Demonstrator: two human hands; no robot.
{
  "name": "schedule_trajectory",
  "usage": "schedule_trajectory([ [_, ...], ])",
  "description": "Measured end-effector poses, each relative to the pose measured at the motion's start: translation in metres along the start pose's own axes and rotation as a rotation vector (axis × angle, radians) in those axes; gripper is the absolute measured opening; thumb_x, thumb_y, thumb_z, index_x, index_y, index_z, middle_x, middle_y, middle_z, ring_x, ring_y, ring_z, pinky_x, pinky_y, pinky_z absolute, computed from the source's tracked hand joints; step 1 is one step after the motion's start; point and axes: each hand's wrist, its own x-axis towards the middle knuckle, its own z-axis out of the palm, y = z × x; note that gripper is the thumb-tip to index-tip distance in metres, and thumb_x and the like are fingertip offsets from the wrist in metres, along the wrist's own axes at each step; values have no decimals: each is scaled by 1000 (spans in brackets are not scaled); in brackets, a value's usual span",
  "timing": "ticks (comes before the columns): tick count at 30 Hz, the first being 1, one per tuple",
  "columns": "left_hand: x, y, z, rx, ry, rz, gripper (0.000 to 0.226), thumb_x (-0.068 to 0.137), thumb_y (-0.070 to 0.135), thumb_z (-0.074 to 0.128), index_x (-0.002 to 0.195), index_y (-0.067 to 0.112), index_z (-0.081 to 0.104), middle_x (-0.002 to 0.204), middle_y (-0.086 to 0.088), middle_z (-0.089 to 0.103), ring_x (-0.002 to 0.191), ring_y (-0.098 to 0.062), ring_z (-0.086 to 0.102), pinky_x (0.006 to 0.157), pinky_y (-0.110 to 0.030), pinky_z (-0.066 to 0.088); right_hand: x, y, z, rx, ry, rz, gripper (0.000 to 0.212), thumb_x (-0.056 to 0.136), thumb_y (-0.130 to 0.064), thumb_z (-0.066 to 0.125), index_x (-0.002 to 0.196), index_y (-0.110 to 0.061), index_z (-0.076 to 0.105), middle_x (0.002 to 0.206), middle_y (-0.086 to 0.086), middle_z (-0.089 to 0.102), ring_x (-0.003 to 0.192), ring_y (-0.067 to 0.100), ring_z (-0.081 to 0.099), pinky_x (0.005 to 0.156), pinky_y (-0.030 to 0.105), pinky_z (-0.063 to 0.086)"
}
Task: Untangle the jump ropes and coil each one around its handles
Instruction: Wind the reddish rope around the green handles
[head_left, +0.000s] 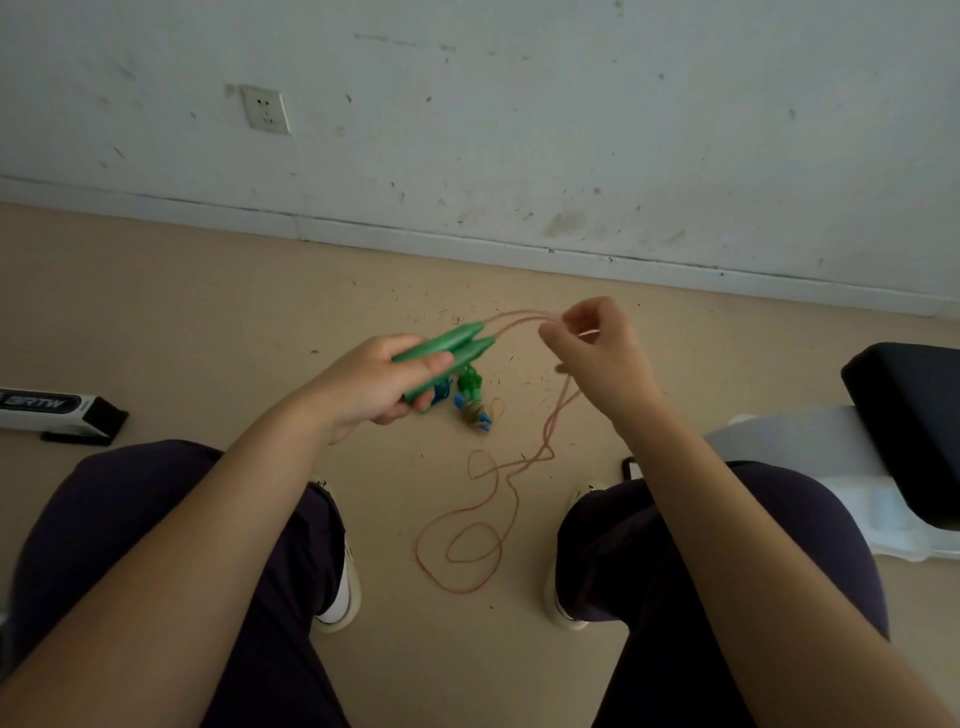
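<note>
At frame centre, my left hand (374, 384) grips both green handles (449, 353) pointing upper right, where my right hand (597, 353) pinches the tan rope (511, 319), its slack trailing down to the floor (208, 322).

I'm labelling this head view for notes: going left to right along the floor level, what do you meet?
White box → left hand → green handles → right hand → black cushion.

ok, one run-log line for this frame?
left hand: grips both green handles | right hand: pinches pink rope | slack looped on floor | second rope bundle: on floor
</note>
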Motion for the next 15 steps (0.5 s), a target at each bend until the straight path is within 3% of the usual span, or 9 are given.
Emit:
schedule_trajectory([
  [2,1,-1,-2,-43,41,24,25,100,36,56,108,15,65,70,-5,58,44,-10,36,43,-21,27,1,4,1,-89,34,32,44,85,-38,68,117,-20,44,119,2,51,107,16,54,84,29,49],
  [5,2,-3,0,-3,58,0,23,99,37,57,106,16,66,70,-4,60,45,-9,39,44,-22,29,-3,3,4,-82,-55,-44,53,86,-29,67,132,-19,42,134,-2,46,124,11,44,100,28,40],
  [8,-2,-1,3,-40,-41,-11,24,98,36,59,109,16,67,69,-3,59,46,-10,37,44,-21,28,-8,-1,11,-98,-186,-170,46,91,-31,65,133,-22,50,135,-7,51,125,5,46,104,26,37],
  [10,-4,2,7,-93,-129,3,26,97,35,60,113,15,67,70,-3,57,47,-10,36,45,-20,27,-9,-3,17,10,-266,-194,35,94,-31,64,125,-19,57,121,-4,63,112,4,58,99,27,47],
  [12,-6,4,9,-160,-183,7,33,93,36,62,117,14,65,70,-4,56,47,-10,36,45,-20,27,-11,-7,20,123,-334,-186,24,96,-25,61,115,-11,61,96,5,70,85,8,66,80,30,55],
  [15,-7,5,9,-215,-231,-6,35,86,38,64,113,15,65,72,-5,56,46,-11,37,43,-19,26,-10,-8,20,214,-385,-168,14,97,-20,59,101,-7,63,65,8,60,56,23,53,54,35,48],
])
